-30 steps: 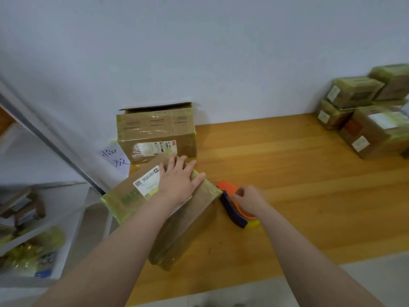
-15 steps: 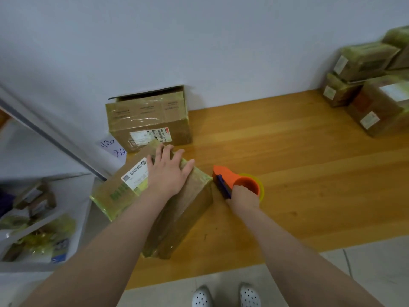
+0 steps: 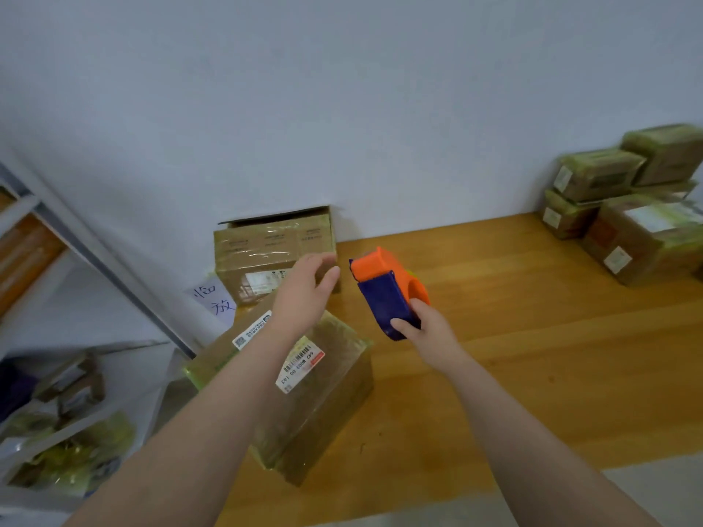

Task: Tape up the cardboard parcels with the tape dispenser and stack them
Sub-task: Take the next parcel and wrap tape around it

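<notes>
Right grip [image 3: 426, 332] curls round the tape dispenser [image 3: 384, 294], held above the counter [image 3: 532, 336] at frame centre; left grip [image 3: 304, 294] hangs loose and empty over the parcel [image 3: 323, 393] at lower centre; imo plant that palm on it first, then run tape straight along the seam; parcel's brown cardboard, glossy yellowish film, two labels on top.

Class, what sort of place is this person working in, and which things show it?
Probably a parcel packing or dispatch room: taped, labelled cardboard parcels stacked on a wooden bench, and a tape dispenser held in the right hand.
</notes>
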